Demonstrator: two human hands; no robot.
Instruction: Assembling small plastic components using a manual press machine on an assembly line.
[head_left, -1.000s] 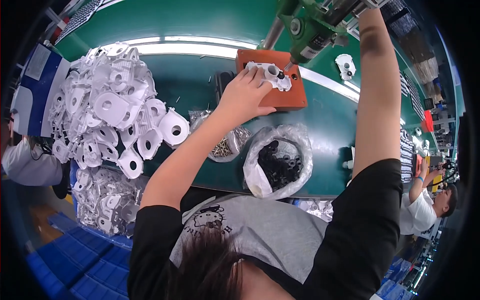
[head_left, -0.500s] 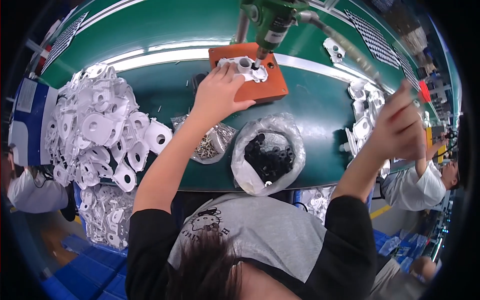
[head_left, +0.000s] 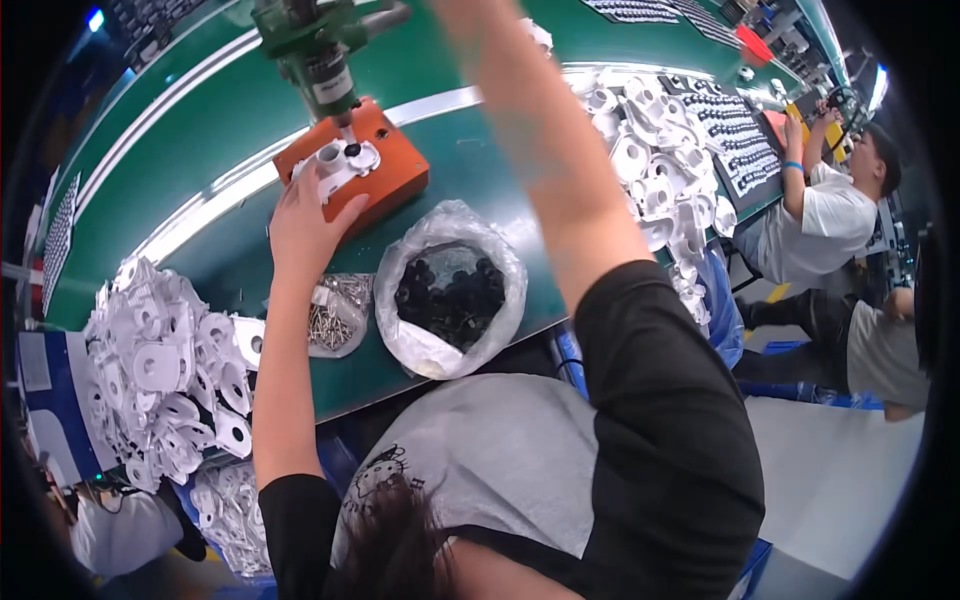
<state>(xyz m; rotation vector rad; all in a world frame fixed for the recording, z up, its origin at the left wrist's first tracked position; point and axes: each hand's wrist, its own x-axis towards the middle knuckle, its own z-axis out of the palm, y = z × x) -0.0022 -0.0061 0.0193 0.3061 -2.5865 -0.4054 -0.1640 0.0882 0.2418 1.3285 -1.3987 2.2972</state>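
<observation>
My left hand [head_left: 312, 215] grips a white plastic part [head_left: 345, 174] with an upright tube, fingers along its left side and thumb apart at the front. That part lies on an orange block [head_left: 405, 172] with dark holes. Over it, the tip of a green machine head [head_left: 318, 65] points down at a small black round piece [head_left: 352, 150] on the part; whether they touch I cannot tell. My right forearm [head_left: 540, 130], smeared by motion, reaches across the bench and out through the top edge, so the right hand is hidden.
Near me stand a clear bag [head_left: 508, 262] of black pieces and a small bag of screws [head_left: 330, 325]. White parts are heaped at left [head_left: 160, 365] and right [head_left: 655, 150]. A dotted sheet [head_left: 735, 150] lies beyond the right heap. A co-worker [head_left: 845, 215] sits at far right.
The view has turned, shifting the bench things leftward in the picture. My right arm has swung from the right side up and across, out of view. The left hand stays on the white part.
</observation>
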